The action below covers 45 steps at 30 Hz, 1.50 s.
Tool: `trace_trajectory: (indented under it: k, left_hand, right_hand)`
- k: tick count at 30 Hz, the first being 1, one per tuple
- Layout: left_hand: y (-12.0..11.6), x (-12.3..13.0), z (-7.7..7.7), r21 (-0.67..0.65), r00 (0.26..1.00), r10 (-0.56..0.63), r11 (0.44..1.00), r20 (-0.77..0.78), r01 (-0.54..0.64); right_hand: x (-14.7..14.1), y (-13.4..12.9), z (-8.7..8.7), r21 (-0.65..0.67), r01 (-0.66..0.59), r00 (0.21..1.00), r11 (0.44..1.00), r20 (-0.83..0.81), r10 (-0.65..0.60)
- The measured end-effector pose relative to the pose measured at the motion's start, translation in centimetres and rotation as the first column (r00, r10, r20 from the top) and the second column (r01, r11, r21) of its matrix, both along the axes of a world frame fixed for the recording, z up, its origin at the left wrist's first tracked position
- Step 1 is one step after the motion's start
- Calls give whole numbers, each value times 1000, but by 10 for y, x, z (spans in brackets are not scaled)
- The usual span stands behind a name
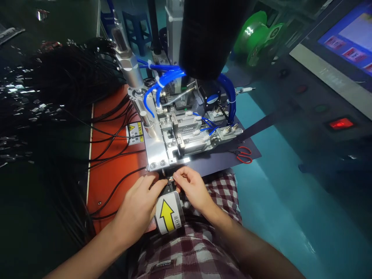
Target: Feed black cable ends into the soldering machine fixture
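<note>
My left hand (139, 201) is closed at the front edge of the metal machine (158, 151), its thumb and fingertips on a small piece with thin wire ends (171, 178). From the other side, my right hand (193, 188) pinches at the same wire ends between thumb and forefinger. A black cable (116, 188) runs over the orange surface toward my left fingers. Just below both hands is a white label with a yellow arrow (167, 215). My fingers partly hide the small piece.
A large bundle of black cables (66, 77) lies at the left on the orange table (116, 170). Red-handled scissors (244, 155) rest right of the machine. Blue air tubes (171, 75) arch over it. A green spool (255, 37) and a screen panel (345, 42) stand at the upper right.
</note>
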<state>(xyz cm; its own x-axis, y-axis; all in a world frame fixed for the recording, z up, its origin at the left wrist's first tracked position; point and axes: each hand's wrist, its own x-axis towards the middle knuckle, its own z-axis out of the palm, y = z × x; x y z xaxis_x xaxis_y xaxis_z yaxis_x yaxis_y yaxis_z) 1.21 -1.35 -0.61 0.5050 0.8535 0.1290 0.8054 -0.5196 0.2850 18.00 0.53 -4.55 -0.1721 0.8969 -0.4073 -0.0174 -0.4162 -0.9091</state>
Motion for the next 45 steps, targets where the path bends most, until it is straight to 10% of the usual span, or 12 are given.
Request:
trace_trajectory:
  k: [21,33,45]
  left_hand:
    - [1,0,0,13,998,-35,999,46,35]
    - [-19,7,14,-132,950,69,985,-305,-114]
    - [-23,3,-5,-237,964,217,955,155,-177]
  right_hand:
    - [1,1,-4,-2,5,997,1000,-82,-5]
    - [2,2,-11,-118,-18,961,993,-277,-16]
    - [-2,1,-12,-62,-25,951,998,-310,4]
